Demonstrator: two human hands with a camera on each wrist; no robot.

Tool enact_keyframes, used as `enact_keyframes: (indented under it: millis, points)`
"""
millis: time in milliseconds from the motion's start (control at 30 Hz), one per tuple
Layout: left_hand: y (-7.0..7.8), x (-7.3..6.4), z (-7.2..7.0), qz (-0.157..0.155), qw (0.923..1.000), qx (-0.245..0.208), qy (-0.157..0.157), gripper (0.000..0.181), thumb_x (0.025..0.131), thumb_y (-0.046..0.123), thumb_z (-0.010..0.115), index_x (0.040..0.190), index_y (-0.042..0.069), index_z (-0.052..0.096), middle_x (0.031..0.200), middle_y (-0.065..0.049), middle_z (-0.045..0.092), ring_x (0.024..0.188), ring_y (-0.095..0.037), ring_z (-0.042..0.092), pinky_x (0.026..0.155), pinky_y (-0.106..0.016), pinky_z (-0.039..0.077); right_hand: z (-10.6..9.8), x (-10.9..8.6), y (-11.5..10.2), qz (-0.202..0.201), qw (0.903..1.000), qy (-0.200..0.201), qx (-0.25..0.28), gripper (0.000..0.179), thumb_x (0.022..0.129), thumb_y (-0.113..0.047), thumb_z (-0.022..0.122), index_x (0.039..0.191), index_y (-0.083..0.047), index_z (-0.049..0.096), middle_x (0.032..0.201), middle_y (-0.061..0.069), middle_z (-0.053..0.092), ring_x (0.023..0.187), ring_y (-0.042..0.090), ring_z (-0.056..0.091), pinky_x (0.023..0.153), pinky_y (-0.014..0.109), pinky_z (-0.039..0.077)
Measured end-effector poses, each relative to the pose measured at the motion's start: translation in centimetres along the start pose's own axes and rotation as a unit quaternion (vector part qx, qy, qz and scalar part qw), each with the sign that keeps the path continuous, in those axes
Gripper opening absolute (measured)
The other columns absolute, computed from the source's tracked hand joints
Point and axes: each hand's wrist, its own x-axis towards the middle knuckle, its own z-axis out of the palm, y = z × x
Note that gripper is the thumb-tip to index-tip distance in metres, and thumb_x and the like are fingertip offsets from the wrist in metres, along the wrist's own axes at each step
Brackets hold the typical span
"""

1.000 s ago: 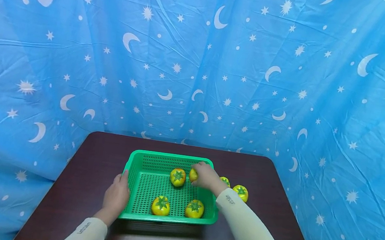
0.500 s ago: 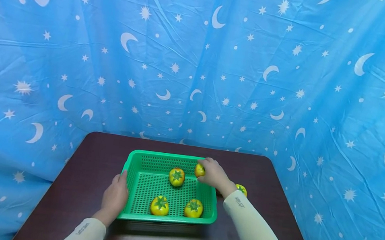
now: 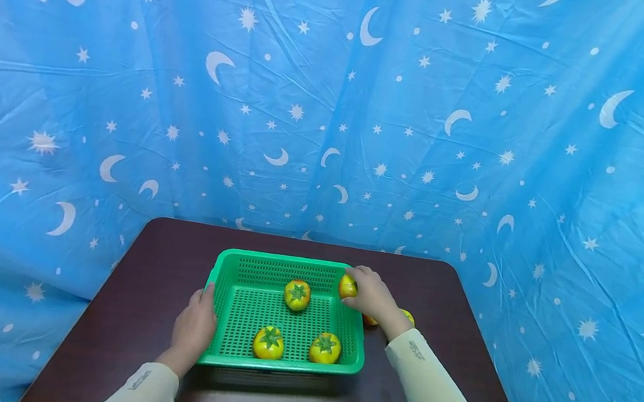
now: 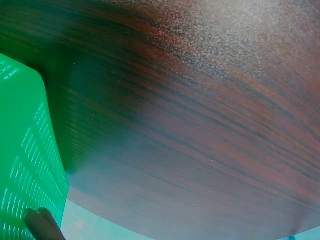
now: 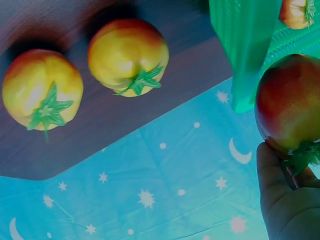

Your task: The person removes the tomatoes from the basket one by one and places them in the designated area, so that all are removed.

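Note:
My left hand (image 3: 194, 325) grips the left rim of a green plastic basket (image 3: 279, 365); its fingers (image 4: 40, 223) lie against the outer wall in the left wrist view. My right hand (image 3: 373, 298) holds a yellow-red tomato (image 3: 347, 286) with a green star-shaped stem top, at the basket's back right corner. In the right wrist view this tomato (image 5: 290, 102) is raised beside the basket wall. Inside the basket sit a tomato (image 3: 297, 295) towards the back, another tomato (image 3: 268, 343) at the front middle and a third tomato (image 3: 325, 348) at the front right.
Two more tomatoes, one nearer the basket (image 5: 129, 56) and one farther off (image 5: 43, 90), rest on the dark wood table (image 3: 168, 255) right of the basket. My right forearm partly covers them in the head view. A blue curtain (image 3: 307, 124) hangs around the table.
My right hand has moved right with the tomato, from over the basket's inside to its back right corner. The left hand and the basket have stayed in place.

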Motion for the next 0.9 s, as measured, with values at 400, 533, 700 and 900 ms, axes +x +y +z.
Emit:
enact_keyframes:
  millis: [400,533,700,900]
  points:
    - [0.3,0.3,-0.4,-0.003,1.0000,-0.001,-0.003,0.057,0.101,0.005,0.045,0.155,-0.003,0.029,0.143,-0.032,0.046,0.110,-0.045,0.063,0.091,-0.060,0.053,-0.5,-1.1,1.7,0.015,0.9997,0.022,0.000,0.068,0.085,-0.020,0.080,0.145,-0.006,0.052,0.146,0.018,0.051,0.128,0.037,0.053,0.100,0.052,0.051]
    - [0.3,0.2,-0.4,-0.004,1.0000,0.000,-0.002,0.056,0.102,0.005,0.044,0.155,-0.003,0.029,0.142,-0.032,0.046,0.109,-0.044,0.063,0.091,-0.060,0.053,-0.4,-1.4,2.2,0.021,0.9995,0.023,0.002,0.068,0.085,-0.019,0.080,0.146,-0.007,0.052,0.146,0.017,0.051,0.129,0.037,0.051,0.101,0.051,0.051]
    - [0.3,0.2,-0.3,0.000,1.0000,0.000,0.001,0.056,0.102,0.005,0.044,0.155,-0.003,0.029,0.141,-0.033,0.048,0.106,-0.044,0.064,0.090,-0.060,0.053,-0.5,-1.6,2.6,0.024,0.9992,0.031,0.005,0.069,0.086,-0.019,0.079,0.147,-0.007,0.051,0.146,0.018,0.051,0.130,0.038,0.051,0.102,0.052,0.050]
    - [0.2,0.1,-0.1,-0.001,0.9999,0.001,-0.010,0.057,0.102,0.005,0.044,0.155,-0.003,0.028,0.141,-0.034,0.047,0.109,-0.046,0.062,0.092,-0.061,0.052,-0.7,-2.1,3.1,0.040,0.9985,0.034,0.015,0.069,0.086,-0.019,0.079,0.148,-0.009,0.049,0.148,0.018,0.050,0.131,0.038,0.050,0.104,0.054,0.049]
